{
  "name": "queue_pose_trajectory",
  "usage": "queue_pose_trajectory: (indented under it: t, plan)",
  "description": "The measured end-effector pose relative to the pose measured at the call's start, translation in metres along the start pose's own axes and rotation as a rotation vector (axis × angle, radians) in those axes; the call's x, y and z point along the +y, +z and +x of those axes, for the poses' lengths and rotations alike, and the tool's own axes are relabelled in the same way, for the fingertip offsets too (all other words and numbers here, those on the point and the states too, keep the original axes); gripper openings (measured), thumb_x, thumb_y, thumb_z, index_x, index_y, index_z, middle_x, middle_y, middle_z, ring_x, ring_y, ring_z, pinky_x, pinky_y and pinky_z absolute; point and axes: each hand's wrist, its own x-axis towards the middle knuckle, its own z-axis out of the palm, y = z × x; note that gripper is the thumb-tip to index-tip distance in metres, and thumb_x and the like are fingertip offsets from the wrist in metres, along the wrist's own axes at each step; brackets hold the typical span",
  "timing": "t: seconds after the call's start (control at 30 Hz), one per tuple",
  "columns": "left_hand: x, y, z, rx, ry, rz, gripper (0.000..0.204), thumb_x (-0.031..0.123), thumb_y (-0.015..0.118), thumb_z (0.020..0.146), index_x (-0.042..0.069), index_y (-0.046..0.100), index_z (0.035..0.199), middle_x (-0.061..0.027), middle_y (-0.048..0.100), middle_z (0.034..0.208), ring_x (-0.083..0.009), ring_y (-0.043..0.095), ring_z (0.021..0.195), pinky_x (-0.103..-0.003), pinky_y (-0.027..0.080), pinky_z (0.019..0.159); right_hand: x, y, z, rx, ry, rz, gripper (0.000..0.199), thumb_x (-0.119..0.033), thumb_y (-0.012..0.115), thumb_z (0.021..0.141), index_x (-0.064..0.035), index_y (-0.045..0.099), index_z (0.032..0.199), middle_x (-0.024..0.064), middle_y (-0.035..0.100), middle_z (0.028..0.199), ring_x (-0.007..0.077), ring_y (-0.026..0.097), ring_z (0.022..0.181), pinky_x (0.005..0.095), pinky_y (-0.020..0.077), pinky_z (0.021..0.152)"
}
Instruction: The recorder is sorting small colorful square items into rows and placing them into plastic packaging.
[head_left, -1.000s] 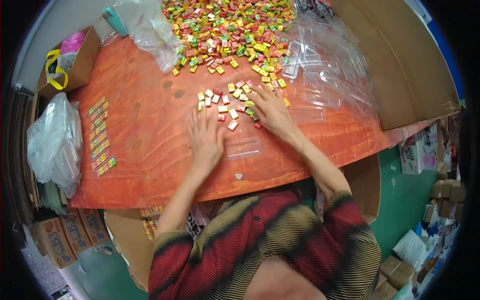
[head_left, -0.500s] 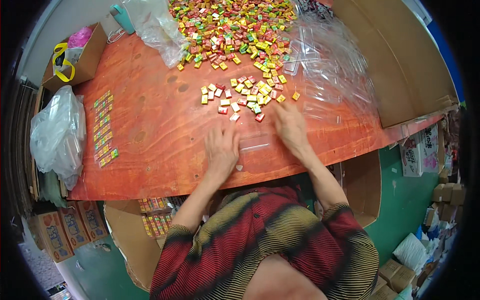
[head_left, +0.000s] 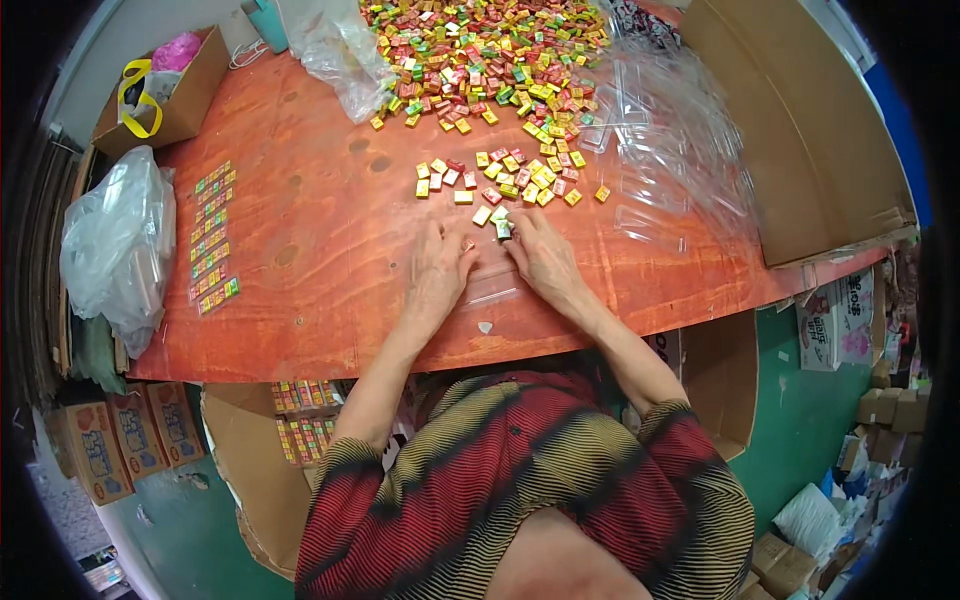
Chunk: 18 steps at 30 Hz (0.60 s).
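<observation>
My left hand (head_left: 438,268) rests low over the table with its fingers curled; a small red box (head_left: 469,245) shows between thumb and fingertips. Opposite it, my right hand (head_left: 546,260) pinches at a small green-and-white box (head_left: 503,230) with its thumb and fingers. Between the two hands lies a narrow clear plastic tray (head_left: 493,297), partly hidden. Just beyond the fingertips spreads a loose group of small yellow and red boxes (head_left: 541,177).
A large heap of the same boxes (head_left: 480,60) covers the far table. Clear plastic trays (head_left: 665,150) pile at the right beside a cardboard wall (head_left: 800,130). Filled trays (head_left: 212,240) line up at the left, near a plastic bag (head_left: 120,245) and an open carton (head_left: 190,105).
Both hands have drawn closer together above the clear tray. The red boxes nearest them have gone from their spots, and the green-and-white box is now at my right fingertips. The view has shifted slightly.
</observation>
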Motion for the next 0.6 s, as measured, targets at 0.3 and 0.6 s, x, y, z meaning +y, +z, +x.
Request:
queue_pose_trajectory:
  t: [0.3,0.6]
  plan:
    - [-0.026,-0.008,-0.001,-0.09,0.114,-0.035,0.032,0.002,0.059,0.074,0.007,0.056,0.106,-0.0135,0.054,0.097,-0.0323,0.054,0.088,-0.041,0.044,0.075,-0.014,-0.005,-0.043,-0.098,-0.103,-0.213,0.021,-0.011,0.061,0.075,-0.0057,0.056,0.094,0.0118,0.052,0.089,0.0294,0.049,0.084,0.0394,0.0405,0.073]
    - [-0.029,-0.007,0.013,-0.145,-0.037,-0.061,0.024,0.009,0.064,0.072,0.004,0.06,0.095,-0.0141,0.054,0.085,-0.0322,0.056,0.082,-0.041,0.045,0.069,-0.008,0.003,0.01,0.118,-0.057,-0.224,0.014,-0.011,0.059,0.075,-0.004,0.057,0.087,0.0124,0.052,0.084,0.0299,0.052,0.077,0.0394,0.0432,0.065]
